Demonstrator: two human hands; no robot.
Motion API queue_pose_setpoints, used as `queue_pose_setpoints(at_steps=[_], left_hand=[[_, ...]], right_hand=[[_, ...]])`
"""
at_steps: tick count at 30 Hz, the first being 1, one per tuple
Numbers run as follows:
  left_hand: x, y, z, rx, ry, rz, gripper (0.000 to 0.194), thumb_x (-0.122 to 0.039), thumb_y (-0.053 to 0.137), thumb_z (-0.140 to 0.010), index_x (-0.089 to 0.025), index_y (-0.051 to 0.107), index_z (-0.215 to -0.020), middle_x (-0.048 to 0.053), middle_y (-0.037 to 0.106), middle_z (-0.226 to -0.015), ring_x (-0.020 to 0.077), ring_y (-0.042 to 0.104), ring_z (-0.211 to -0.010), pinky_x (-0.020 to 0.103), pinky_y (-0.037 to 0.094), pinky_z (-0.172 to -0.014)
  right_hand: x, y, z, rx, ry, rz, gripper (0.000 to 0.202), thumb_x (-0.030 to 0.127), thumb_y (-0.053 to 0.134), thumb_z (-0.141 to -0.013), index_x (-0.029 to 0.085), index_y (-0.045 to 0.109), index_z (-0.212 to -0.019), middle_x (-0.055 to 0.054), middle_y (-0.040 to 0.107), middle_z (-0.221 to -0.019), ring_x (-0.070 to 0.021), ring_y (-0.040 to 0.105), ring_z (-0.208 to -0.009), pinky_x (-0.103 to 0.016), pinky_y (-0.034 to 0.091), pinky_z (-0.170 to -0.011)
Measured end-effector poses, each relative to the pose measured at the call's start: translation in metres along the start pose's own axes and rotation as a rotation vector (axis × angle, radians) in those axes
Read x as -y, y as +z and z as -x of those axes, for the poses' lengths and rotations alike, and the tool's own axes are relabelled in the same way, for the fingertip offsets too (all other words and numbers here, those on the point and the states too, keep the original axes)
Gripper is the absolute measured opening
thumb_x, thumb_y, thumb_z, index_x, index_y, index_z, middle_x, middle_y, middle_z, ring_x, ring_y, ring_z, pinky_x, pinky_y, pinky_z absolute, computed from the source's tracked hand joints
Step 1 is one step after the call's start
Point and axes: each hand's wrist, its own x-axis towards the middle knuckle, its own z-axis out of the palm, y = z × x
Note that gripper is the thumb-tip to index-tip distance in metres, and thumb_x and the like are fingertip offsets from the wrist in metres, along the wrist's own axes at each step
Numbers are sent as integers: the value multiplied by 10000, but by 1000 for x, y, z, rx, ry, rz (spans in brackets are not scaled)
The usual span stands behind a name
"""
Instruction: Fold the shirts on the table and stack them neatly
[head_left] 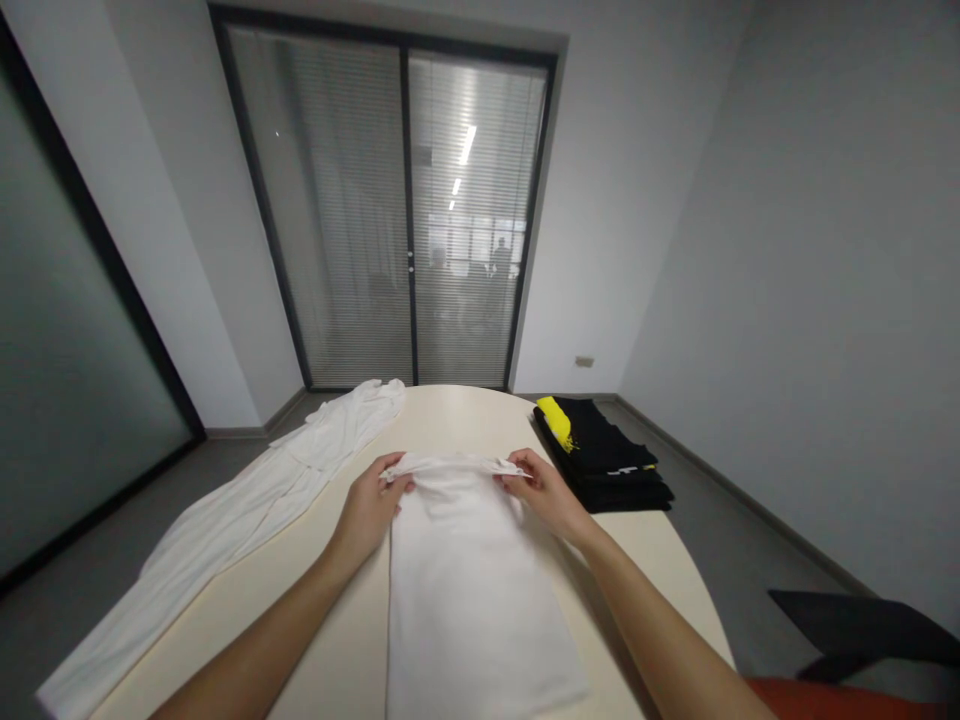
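A white garment (pixel 480 600), folded into a long narrow panel, lies on the pale table (pixel 457 408) in front of me. My left hand (pixel 373 500) pinches the far left corner of its top edge between thumb and fingers. At the far right corner, my right hand (pixel 541 490) grips the same edge in a similar pinch. Between the hands the edge is bunched and slightly raised. The lower end of the cloth runs out of the bottom of the view.
Another white cloth (pixel 255 500) is spread loosely along the table's left edge. At the right edge sits a stack of folded black clothes (pixel 607 450) with a yellow patch (pixel 555 420). A dark chair part (pixel 862 625) and a red surface (pixel 840 700) show at lower right.
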Motion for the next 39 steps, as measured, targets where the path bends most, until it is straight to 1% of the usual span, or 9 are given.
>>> queue_pose_setpoints(at_steps=[5,8,11,14,19,25,28,33,39], left_hand=[[0,2,-4,-37,93,187,428,-508,694,-746,-195,627,-1030,72,671,-1116,229,664,-994,353,592,-804],[-1,1,-2,66,91,266,392,-481,691,-771,-206,608,-1040,73,609,-1258,217,643,-1057,359,586,-855],[-4,-2,0,204,13,227,413,-467,725,-749,-207,591,-1041,56,653,-1094,214,653,-992,319,596,-764],[-10,-8,1,303,-64,186,488,-457,759,-708,-216,555,-1080,27,666,-946,208,661,-883,263,565,-604],[-22,-22,7,662,-131,146,358,-355,792,-691,-192,578,-928,-3,671,-794,155,622,-718,236,490,-585],[-25,-29,13,1028,-195,69,367,-274,859,-611,-180,660,-905,-15,671,-891,126,580,-777,218,430,-684],[-16,-23,12,1013,-158,21,374,-306,842,-644,-185,663,-950,-4,669,-927,148,582,-821,237,436,-721],[0,-16,6,767,25,4,327,-342,783,-728,-181,658,-983,45,655,-1032,205,584,-996,295,436,-880],[3,-25,1,860,27,-5,306,-306,809,-665,-187,671,-910,21,664,-958,190,585,-937,285,430,-867]], right_hand=[[6,0,0,27,-135,-19,334,495,696,-843,246,505,-957,-106,550,-1399,-222,478,-1339,-401,325,-1133],[8,-7,2,96,-116,-30,305,434,712,-843,253,491,-950,-94,437,-1516,-222,465,-1349,-425,338,-1126],[15,-18,7,228,4,-120,337,417,739,-813,248,474,-936,-96,371,-1561,-235,573,-1208,-439,466,-996],[22,-31,12,400,80,-131,345,364,785,-771,220,498,-895,-121,440,-1513,-240,563,-1221,-409,444,-1006],[24,-45,16,583,158,-149,369,295,851,-672,186,531,-821,-148,475,-1484,-257,532,-1268,-386,397,-1038],[17,-48,16,732,296,-108,381,276,863,-596,171,532,-751,-140,516,-1444,-284,546,-1250,-404,417,-1016],[12,-45,14,720,308,-53,317,250,810,-630,177,529,-759,-138,516,-1445,-289,527,-1280,-411,407,-1030],[-1,-42,7,557,170,11,248,148,679,-616,201,502,-782,-151,484,-1483,-291,437,-1376,-436,342,-1085],[6,-46,10,601,175,37,249,147,675,-593,206,492,-752,-154,464,-1506,-294,404,-1408,-410,341,-1081]])
